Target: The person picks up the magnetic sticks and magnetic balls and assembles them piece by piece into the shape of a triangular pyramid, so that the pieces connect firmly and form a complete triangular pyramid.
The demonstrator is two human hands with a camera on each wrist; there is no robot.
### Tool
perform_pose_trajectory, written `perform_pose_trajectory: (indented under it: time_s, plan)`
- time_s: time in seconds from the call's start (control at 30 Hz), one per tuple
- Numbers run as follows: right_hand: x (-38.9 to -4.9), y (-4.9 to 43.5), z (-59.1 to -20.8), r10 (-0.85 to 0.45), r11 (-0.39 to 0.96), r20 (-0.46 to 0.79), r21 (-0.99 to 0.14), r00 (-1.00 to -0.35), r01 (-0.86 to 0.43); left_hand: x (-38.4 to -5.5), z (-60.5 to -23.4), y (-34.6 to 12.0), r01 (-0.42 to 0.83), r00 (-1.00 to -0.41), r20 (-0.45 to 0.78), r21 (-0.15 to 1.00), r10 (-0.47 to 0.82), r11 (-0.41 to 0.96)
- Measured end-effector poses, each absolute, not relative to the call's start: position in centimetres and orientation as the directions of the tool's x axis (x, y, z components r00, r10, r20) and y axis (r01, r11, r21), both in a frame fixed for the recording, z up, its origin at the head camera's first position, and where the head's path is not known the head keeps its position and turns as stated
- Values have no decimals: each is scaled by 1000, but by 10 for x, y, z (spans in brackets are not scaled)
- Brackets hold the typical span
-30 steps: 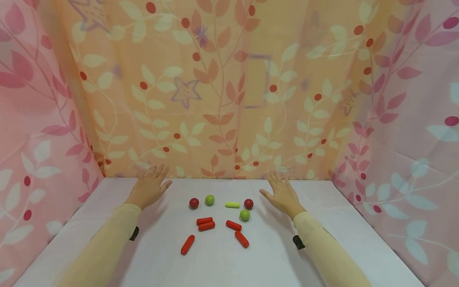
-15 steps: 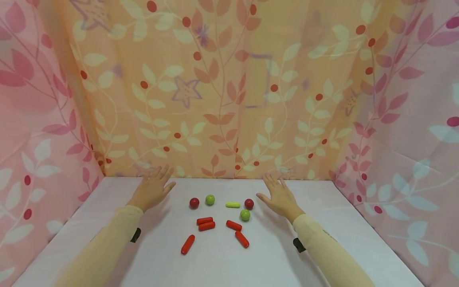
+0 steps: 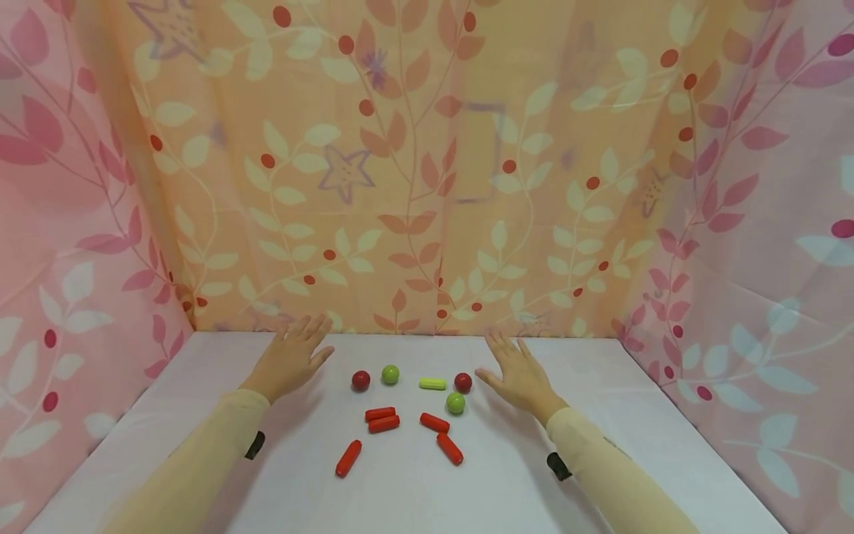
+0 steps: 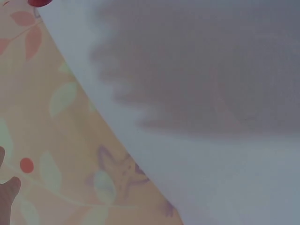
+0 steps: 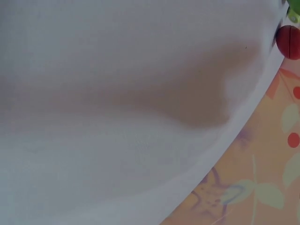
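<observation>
In the head view my left hand [image 3: 287, 360] hovers over the left of the white table, fingers spread and nothing held. Nearest to it are a red ball [image 3: 361, 380] and a green ball [image 3: 390, 374]. My right hand [image 3: 522, 376], likewise spread, floats above the table beside a second red ball [image 3: 463, 383], apart from it. A second green ball [image 3: 456, 403] and a yellow-green stick [image 3: 432, 383] lie close by. Several red sausage-shaped pieces lie nearer to me, among them a touching pair [image 3: 383, 423] and a slanted one [image 3: 348, 458]. The left wrist view catches only fingertips [image 4: 8, 187].
A white cloth covers the table [image 3: 394, 504]. Patterned curtains enclose it: an orange one [image 3: 414, 185] at the back and pink ones [image 3: 53, 222] on both sides. Each sleeve carries a small black device [image 3: 559, 466] near the wrist. Hand shadows fall on the cloth.
My left hand has drifted to the right and my right hand slightly left, so they are closer together. The balls and sticks lie where they were.
</observation>
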State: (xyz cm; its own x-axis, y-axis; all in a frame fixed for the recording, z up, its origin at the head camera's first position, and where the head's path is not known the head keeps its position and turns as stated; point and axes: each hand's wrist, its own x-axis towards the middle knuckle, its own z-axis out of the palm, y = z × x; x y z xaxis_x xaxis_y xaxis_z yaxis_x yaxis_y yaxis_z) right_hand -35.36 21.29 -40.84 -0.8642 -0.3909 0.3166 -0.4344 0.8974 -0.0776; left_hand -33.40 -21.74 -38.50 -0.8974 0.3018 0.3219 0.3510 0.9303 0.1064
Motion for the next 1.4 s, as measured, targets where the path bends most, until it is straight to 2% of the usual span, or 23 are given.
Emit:
perform_pose_trajectory:
  time_s: [0.57, 1.07, 1.4]
  plan:
    - [-338, 191, -406, -449, 867, 268, -97, -852, -488, -330, -389, -205, 373, -891, 308, 75, 334, 925]
    - [-331, 184, -406, -481, 825, 345, -132, -806, -549, -329, -390, -198, 427, -862, 330, 66, 384, 902]
    - [-326, 179, -406, -479, 818, 308, -183, -822, -545, -329, -395, -195, 423, -871, 311, 80, 381, 903]
